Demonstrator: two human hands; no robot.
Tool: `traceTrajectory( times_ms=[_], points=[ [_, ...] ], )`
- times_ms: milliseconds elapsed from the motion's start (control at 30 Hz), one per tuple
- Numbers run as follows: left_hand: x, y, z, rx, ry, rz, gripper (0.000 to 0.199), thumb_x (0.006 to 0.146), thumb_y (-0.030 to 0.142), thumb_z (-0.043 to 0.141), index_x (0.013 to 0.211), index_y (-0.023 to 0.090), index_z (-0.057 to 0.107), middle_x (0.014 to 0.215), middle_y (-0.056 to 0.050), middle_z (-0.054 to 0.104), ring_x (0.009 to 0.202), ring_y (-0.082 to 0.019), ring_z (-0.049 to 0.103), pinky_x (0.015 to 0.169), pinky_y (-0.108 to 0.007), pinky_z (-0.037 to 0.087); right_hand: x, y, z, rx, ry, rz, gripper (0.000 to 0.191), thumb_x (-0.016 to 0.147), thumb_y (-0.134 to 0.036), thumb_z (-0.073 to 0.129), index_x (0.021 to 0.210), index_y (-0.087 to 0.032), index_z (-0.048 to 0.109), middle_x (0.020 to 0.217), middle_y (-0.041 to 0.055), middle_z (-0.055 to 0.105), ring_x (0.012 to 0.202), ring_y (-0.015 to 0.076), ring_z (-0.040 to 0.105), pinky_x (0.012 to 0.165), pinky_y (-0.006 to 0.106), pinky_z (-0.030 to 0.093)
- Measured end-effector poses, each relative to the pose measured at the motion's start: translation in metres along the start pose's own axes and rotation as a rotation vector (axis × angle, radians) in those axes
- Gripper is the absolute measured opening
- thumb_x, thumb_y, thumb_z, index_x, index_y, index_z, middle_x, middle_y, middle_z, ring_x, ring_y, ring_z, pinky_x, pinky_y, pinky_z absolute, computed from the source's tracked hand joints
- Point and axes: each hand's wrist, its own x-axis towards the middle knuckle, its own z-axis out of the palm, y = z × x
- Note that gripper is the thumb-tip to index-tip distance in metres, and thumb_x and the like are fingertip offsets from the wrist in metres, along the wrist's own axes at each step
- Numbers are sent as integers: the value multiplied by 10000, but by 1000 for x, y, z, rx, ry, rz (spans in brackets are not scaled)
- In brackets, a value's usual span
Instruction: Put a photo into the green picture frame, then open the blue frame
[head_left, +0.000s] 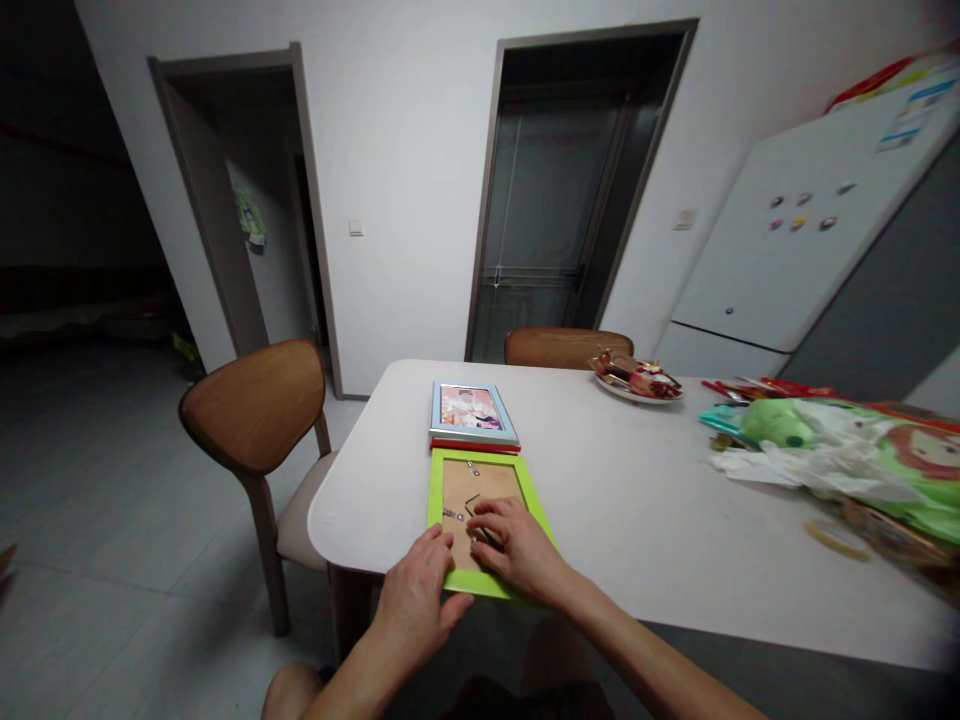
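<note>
A picture frame with a bright green border lies face down at the table's near edge, its brown backing board upward. Small metal clips show on the board, along with a thin dark bent piece. My left hand grips the frame's near left corner, fingers on the left border and thumb along the near edge. Over the lower right of the board, my right hand has its fingers curled down; what they pinch is mostly hidden. Beyond lies a light-blue frame with a pink picture, on top of a red one.
The white table holds a plate of wrapped items at the back and a green plush-like bag with tissues at right. A tape roll lies near it. Wooden chairs stand at the left and far side.
</note>
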Motion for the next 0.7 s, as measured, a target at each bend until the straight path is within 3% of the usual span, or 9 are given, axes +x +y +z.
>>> traceTrajectory(
  times_ms=[100, 267, 400, 600, 700],
  points=[
    [0, 1, -1, -4, -9, -5, 333, 637, 175, 595, 956, 163, 503, 1116, -72, 534, 1140, -217, 388, 929, -363, 359, 12, -5, 3, -59, -5, 41, 211, 746, -289, 482, 872, -225, 638, 947, 50, 579, 896, 173, 479, 794, 282, 345],
    [-2, 4, -5, 7, -15, -27, 423, 634, 180, 596, 1036, 141, 472, 1107, -90, 536, 1141, -218, 387, 931, -354, 358, 37, -15, 16, -169, -35, 98, 195, 758, -300, 470, 796, -235, 650, 809, 40, 591, 823, 164, 497, 739, 255, 343],
    [-4, 5, -3, 21, -9, -34, 379, 636, 174, 594, 999, 132, 493, 1103, -102, 541, 1140, -228, 390, 923, -362, 369, 44, -17, 23, -195, -8, 166, 190, 759, -261, 462, 771, -204, 643, 820, 54, 588, 805, 159, 501, 724, 246, 340],
    [-7, 8, -4, 2, -2, -41, 378, 611, 159, 624, 969, 148, 502, 1114, -102, 544, 1128, -236, 409, 912, -386, 382, 48, 1, 19, -209, -1, 201, 229, 778, -315, 443, 852, -207, 631, 842, 34, 595, 816, 136, 511, 722, 216, 338],
    [-8, 8, -7, -21, -28, -28, 337, 607, 158, 638, 922, 161, 517, 1134, -96, 534, 1133, -236, 405, 924, -387, 373, 55, 18, 16, -253, 35, 286, 278, 801, -285, 390, 885, -167, 627, 845, 72, 594, 820, 160, 508, 726, 252, 333]
  ],
)
